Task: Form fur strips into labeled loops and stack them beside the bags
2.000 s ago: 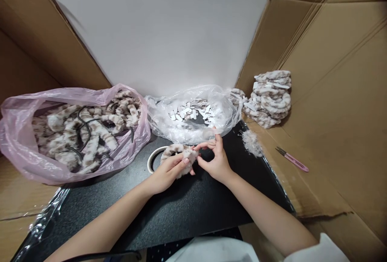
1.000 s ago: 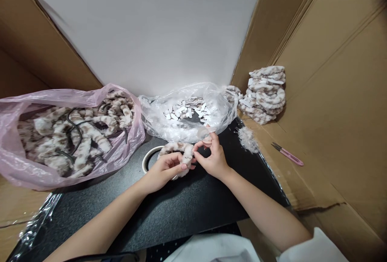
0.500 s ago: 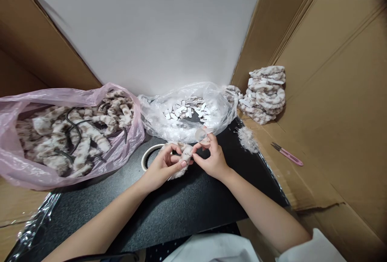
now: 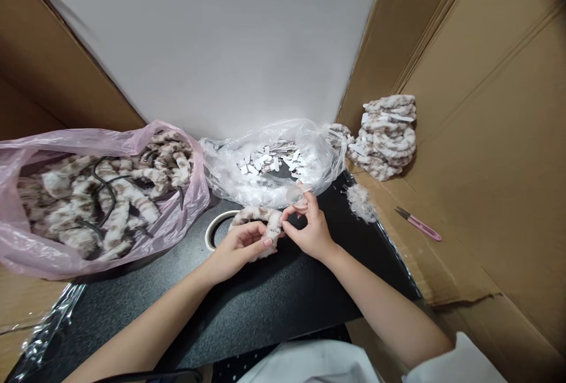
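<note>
A fluffy white-and-brown fabric ring [image 4: 255, 214] is gripped in my left hand [image 4: 242, 248], whose thumb lies along the lower right side of the fur. My right hand [image 4: 311, 231] pinches at the ring's right edge with thumb and index finger; whatever tiny bit sits between those tips is hidden. Against the raised fingers of the right hand rests a pale translucent round piece [image 4: 293, 194], its kind unclear. Behind my left hand, partly covered, a cream-rimmed roll of tape [image 4: 209, 233] lies on the dark tabletop [image 4: 186, 306].
A pink plastic bag [image 4: 201, 191] at left holds furry pieces and dark cords. White tags [image 4: 269, 162] fill a clear bag [image 4: 247, 194] behind my hands. Furry rings with tags [image 4: 389, 141] are stacked at right, near loose fluff [image 4: 360, 201] and pink-handled snips [image 4: 422, 227]. Cardboard [image 4: 495, 165] walls the sides.
My left fingers have lowered and closed in a little, so more of the fluffy ring's upper curve shows. The right hand keeps its pinch at the ring's edge, nearly unmoved.
</note>
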